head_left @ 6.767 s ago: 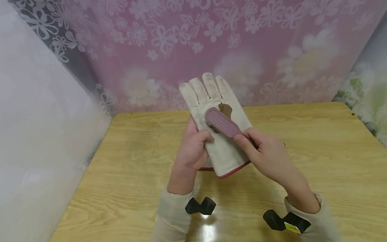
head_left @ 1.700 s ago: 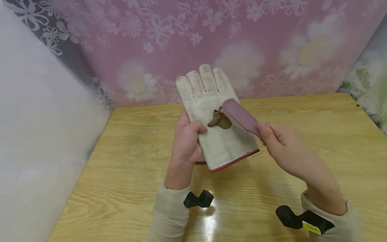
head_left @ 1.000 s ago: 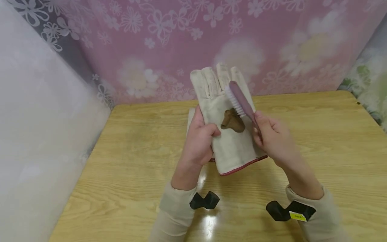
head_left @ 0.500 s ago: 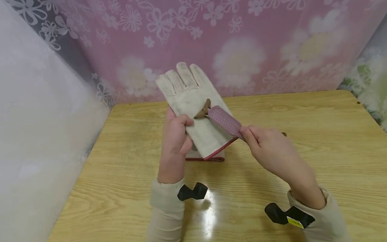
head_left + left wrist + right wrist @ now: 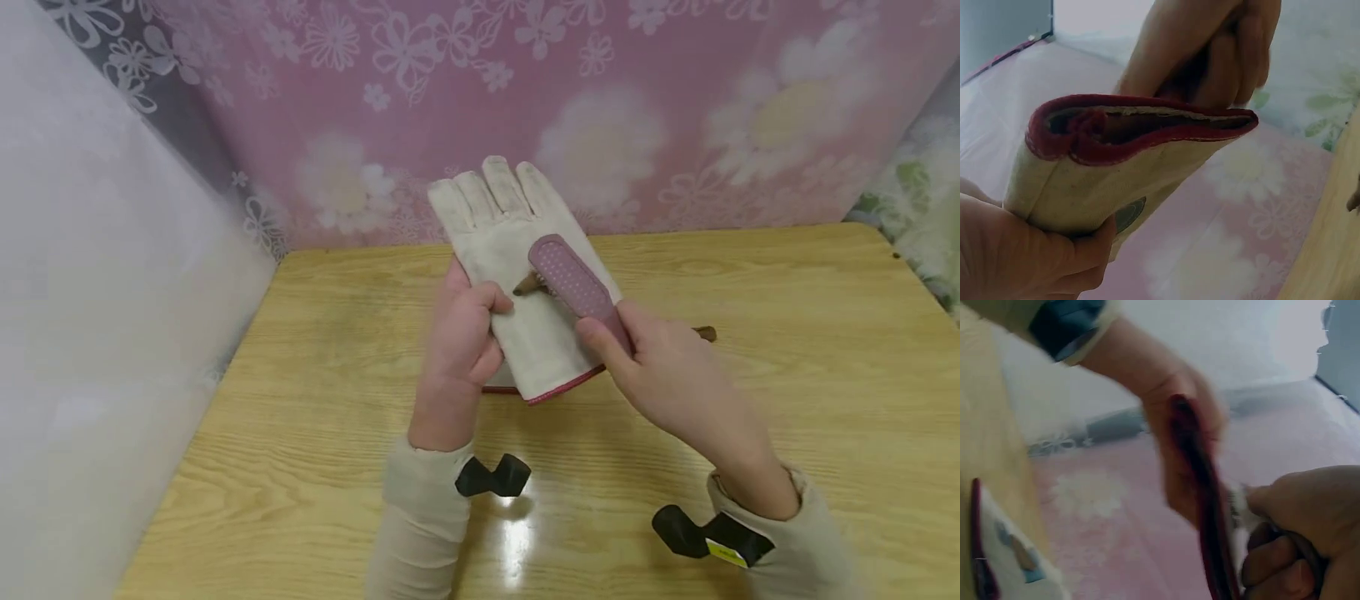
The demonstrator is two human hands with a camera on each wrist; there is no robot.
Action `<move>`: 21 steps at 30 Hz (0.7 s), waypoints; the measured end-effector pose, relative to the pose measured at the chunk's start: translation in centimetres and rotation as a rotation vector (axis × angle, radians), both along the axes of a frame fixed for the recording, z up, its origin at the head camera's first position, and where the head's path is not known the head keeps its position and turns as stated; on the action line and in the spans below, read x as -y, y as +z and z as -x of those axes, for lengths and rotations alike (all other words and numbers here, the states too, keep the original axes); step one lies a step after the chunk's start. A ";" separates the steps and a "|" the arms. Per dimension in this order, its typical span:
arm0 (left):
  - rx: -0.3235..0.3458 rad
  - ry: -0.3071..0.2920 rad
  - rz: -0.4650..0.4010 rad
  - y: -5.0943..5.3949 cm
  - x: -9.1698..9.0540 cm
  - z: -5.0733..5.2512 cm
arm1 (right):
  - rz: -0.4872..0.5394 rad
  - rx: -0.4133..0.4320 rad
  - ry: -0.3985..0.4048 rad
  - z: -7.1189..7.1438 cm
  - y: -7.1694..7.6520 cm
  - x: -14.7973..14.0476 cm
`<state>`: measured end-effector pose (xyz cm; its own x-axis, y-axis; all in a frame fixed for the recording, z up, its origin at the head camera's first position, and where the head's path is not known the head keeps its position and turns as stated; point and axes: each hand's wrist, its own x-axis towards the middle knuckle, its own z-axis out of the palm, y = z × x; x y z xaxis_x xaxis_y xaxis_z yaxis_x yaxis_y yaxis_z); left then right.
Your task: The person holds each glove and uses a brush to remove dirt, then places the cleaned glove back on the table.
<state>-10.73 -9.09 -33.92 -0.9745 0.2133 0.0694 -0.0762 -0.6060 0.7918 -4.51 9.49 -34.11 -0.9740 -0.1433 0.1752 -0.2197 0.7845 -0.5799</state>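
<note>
An off-white work glove [image 5: 495, 250] with a red-trimmed cuff is held tilted above the table, fingers pointing away. My left hand [image 5: 457, 342] grips its left edge, thumb on the upper face, other fingers underneath. In my right hand [image 5: 667, 375] is a mauve brush [image 5: 570, 271] with a dotted back, held by its handle. The brush head lies bristle side down over the glove's palm, covering most of a brown patch [image 5: 530, 284]. In the left wrist view, the glove's cuff opening [image 5: 1147, 128] faces the camera. The right wrist view is blurred.
A second glove [image 5: 501, 389] lies on the wooden table [image 5: 322, 400], mostly hidden under the held one. A small brown piece [image 5: 706, 333] shows beyond my right hand. A pink floral curtain [image 5: 450, 117] hangs behind, with a white wall [image 5: 112, 333] at left.
The brush has moved back and forth around the brown patch on the palm. Glove and left hand swung left, then came partly back right; both grips stayed.
</note>
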 end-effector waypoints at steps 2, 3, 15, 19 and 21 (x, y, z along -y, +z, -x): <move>-0.031 -0.046 0.092 -0.1 -0.9 -0.5 | -0.020 0.014 -0.030 0.3 -0.6 0.6; -0.045 -0.071 0.139 -0.2 -1.4 -0.7 | -0.024 -0.008 -0.051 0.5 -0.8 0.8; 0.063 0.050 0.026 -0.6 -0.8 0.2 | -0.091 0.140 -0.008 1.0 -0.9 0.5; 0.064 0.143 -0.075 -0.4 1.2 1.2 | -0.165 0.176 0.051 0.8 -1.1 0.7; 0.052 0.128 -0.088 -0.3 1.7 1.4 | -0.157 0.166 0.060 0.8 -1.2 0.5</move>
<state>-12.17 -10.82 -34.24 -0.9961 0.0826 0.0309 -0.0337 -0.6804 0.7321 -5.27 9.01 -35.31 -0.9765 -0.2150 -0.0161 -0.1805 0.8562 -0.4841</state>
